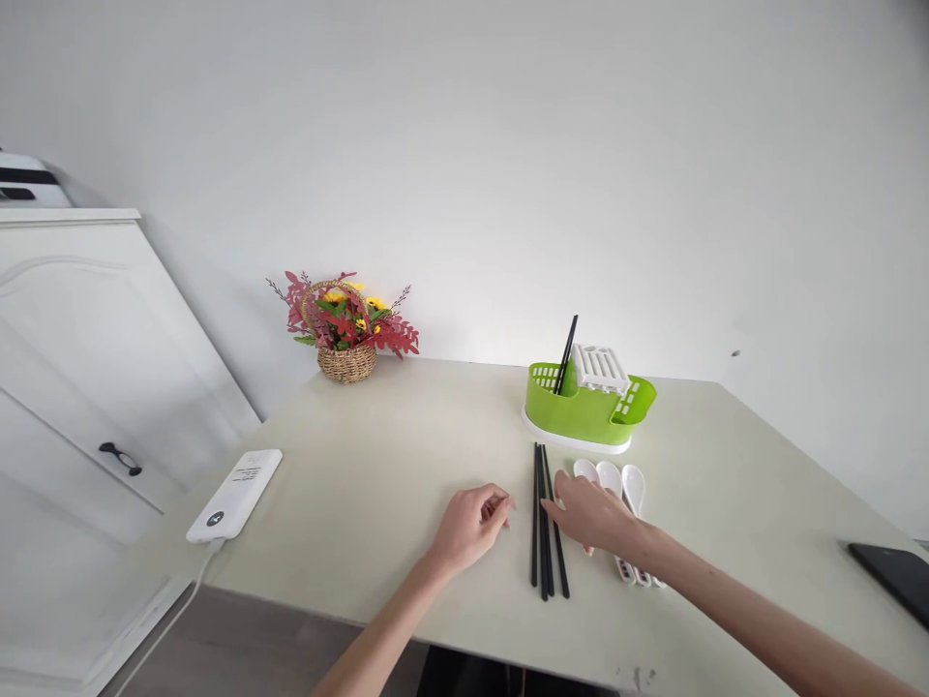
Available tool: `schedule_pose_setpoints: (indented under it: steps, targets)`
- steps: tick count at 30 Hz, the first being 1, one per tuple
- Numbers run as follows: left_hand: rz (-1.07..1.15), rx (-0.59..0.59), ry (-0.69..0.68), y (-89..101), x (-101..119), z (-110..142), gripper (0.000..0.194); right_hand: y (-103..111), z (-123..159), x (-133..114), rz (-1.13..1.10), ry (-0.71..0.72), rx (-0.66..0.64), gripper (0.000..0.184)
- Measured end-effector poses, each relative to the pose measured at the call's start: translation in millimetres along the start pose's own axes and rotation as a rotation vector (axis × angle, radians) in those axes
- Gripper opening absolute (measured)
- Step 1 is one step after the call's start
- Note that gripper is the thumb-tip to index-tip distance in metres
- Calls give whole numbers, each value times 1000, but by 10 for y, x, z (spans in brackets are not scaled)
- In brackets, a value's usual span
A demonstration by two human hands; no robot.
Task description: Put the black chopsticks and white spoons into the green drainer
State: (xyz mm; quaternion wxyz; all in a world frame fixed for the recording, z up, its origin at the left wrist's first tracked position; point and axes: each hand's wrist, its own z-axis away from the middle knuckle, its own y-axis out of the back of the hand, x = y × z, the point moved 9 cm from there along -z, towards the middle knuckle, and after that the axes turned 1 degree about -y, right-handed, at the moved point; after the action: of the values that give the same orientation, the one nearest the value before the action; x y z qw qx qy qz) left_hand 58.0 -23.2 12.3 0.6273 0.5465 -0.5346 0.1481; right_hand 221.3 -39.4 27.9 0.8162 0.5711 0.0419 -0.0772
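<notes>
Several black chopsticks [544, 561] lie side by side on the table, pointing away from me. My right hand [591, 513] reaches over their right side, with its thumb and index finger closed around a chopstick; the exact contact is partly hidden. Beneath and beside that hand are several white spoons [634, 489], bowls pointing away, their middles covered by my hand and wrist. To the left of the chopsticks, my left hand [471, 528] rests on the table with fingers curled in and nothing visible in them. Behind the spoons stands a green utensil holder [566, 411] with black chopsticks [566, 353] upright in its left compartment.
A white slotted rack [601, 368] sits on the holder's middle. At the back left is a wicker basket [346, 364] of artificial flowers. A white power bank [236, 494] with a cable lies near the left edge, a dark phone [896, 581] at the right.
</notes>
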Motion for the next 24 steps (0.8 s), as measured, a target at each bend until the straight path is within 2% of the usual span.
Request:
schedule_pose_setpoints:
  steps: [6,11,20,24]
  targets:
    - [-3,2,-1,12,25,17,35,-139,-72,23,-23,-68,-16,31]
    - [3,1,-2,19,44,21,35,-129,-129,16,-24,-94,12,32]
    - [-22,1,17,21,65,18,35,-135,-165,60,-82,-82,-19,36]
    - [-27,-2,24,19,73,11,37,-155,-174,63,-39,-67,-1,35]
